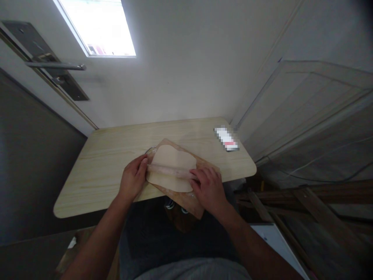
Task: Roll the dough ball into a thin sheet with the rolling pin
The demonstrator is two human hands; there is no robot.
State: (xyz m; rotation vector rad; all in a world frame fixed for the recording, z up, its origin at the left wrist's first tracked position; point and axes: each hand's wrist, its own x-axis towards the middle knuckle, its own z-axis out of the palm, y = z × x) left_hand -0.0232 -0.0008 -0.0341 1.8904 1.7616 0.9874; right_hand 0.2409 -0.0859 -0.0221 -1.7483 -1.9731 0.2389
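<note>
A flat sheet of rolled-out dough (173, 156) lies on a brown wooden board (186, 203), whose near corner juts past the table's front edge. Across the dough rests a slim, pale rolling pin (170, 171), slanting slightly down to the right. My left hand (134, 174) is closed around its left end, thumb on top. The right end is gripped by my right hand (207, 187), fingers curled over it. Both palms hide the pin's tips. Part of a thin curved rim (150, 149) shows behind the board's left side.
The board sits on a light wood-grain table (96, 167) with rounded corners. A phone (226, 139), blurred out, lies at the back right. Behind stands a white door with a metal handle (58, 66). Wooden beams (291, 198) and a white panel (274, 241) are at the lower right.
</note>
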